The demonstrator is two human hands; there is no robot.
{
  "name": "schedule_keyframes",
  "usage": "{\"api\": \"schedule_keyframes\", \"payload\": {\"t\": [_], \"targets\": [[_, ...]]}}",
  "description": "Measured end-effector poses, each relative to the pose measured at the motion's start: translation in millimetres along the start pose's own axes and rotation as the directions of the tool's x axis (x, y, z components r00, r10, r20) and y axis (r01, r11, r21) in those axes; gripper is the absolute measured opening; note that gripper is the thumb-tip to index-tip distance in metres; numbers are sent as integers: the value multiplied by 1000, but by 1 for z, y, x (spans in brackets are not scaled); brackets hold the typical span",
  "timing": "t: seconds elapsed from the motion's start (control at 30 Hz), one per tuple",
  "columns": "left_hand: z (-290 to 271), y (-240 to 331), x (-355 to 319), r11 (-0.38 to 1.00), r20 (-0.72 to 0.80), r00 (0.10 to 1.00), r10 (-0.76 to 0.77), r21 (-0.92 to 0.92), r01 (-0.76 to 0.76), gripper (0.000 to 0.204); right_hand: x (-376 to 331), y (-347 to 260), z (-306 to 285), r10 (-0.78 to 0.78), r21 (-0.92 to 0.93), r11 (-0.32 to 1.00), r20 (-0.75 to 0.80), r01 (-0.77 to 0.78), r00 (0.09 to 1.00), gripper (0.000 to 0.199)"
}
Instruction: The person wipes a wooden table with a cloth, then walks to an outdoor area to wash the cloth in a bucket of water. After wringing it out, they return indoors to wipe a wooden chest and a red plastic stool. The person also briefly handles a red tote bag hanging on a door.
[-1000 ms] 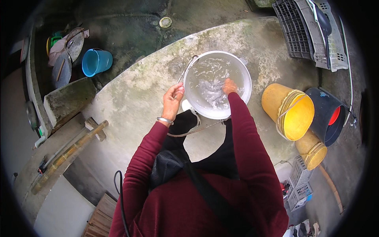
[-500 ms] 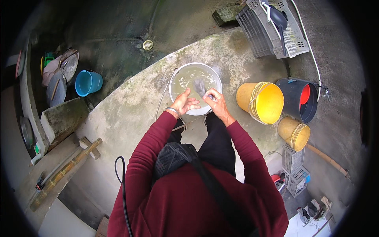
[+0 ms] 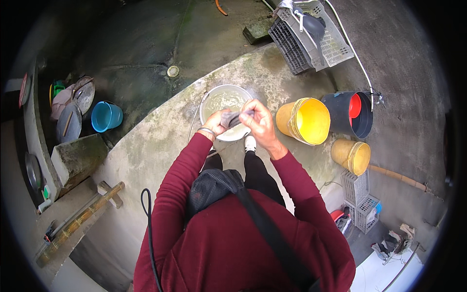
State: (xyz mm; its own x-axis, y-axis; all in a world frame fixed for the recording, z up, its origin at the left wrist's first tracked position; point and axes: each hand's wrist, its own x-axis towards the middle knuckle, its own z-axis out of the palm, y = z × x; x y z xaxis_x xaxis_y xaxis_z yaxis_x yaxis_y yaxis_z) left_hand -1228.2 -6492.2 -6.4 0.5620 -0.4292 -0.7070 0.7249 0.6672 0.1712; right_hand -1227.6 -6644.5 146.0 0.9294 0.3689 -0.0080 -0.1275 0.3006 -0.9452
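Above round bucket (image 3: 232, 134), crumpled cloth (image 3: 230, 119)

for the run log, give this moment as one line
left grip: holding grey cloth | right grip: holding same cloth | white bucket: water inside

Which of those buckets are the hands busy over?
The white bucket, holding water: left hand and right hand hold a gray cloth over it, whereas the blue bucket, black bucket and two yellow buckets stand farther off.
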Motion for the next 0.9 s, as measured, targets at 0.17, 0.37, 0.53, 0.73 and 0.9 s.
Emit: {"api": "schedule_keyframes", "payload": {"t": [0.17, 0.37, 0.53, 0.73, 0.9], "targets": [[-8, 9, -29, 992, 9, 997, 73, 102, -74, 27, 63, 61, -49, -61, -118, 993, -277, 29, 959, 15], [20, 12, -46, 980, 93, 977, 194, -67, -188, 51, 66, 133, -64, 237, -21, 971, -89, -240, 967, 12], [62, 8, -73, 954, 113, 949, 294, -93, -285, 51, 59, 110, -58, 316, 62, 947, 18, -317, 949, 17], [98, -6, -96, 864, 31, 895, 444, 251, -437, 42, 73, 87, -43, 203, 144, 969, 16, -203, 979, 16], [94, -9, -93, 470, -13, 774, 633, 801, -371, 65, 76, 66, -31, 210, 383, 904, -12, -190, 978, 7]]}}
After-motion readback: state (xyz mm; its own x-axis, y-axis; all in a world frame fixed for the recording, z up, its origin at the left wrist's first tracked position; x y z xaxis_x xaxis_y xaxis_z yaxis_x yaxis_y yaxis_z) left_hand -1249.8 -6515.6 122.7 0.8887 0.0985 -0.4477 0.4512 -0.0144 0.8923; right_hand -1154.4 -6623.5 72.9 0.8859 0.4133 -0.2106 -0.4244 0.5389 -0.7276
